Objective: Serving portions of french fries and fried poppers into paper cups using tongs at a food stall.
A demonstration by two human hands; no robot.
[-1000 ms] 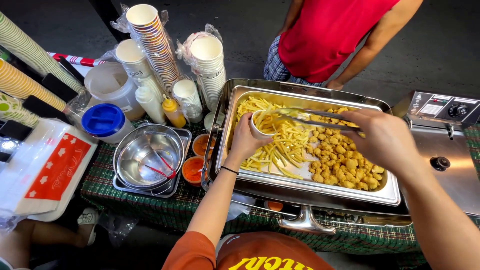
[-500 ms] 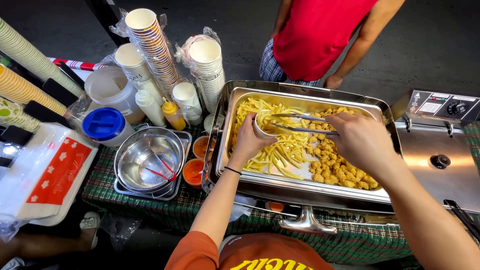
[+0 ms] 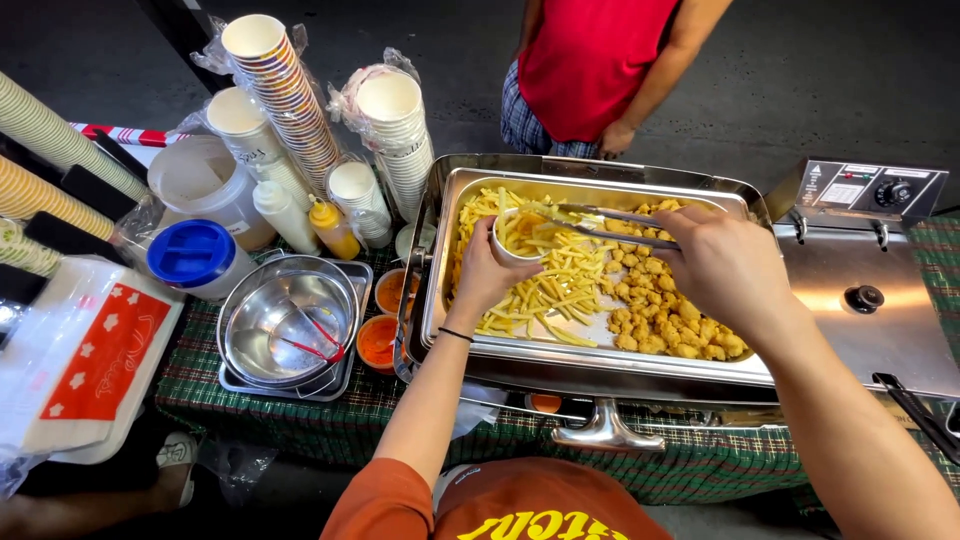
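Seen from the head camera, the left hand (image 3: 487, 272) is wrapped around a white paper cup (image 3: 520, 235), held over the fries (image 3: 545, 275) at the left end of the steel pan (image 3: 600, 370). The right hand (image 3: 725, 265) pinches metal tongs (image 3: 610, 225), whose tips sit at the cup's mouth, seemingly closed on a few fries. Since half a second ago the cup has stayed in place while the right hand has drawn slightly toward the pan's middle, above the nuggets (image 3: 665, 310). Stacked cups (image 3: 285, 95) stand beyond the pan's far-left corner.
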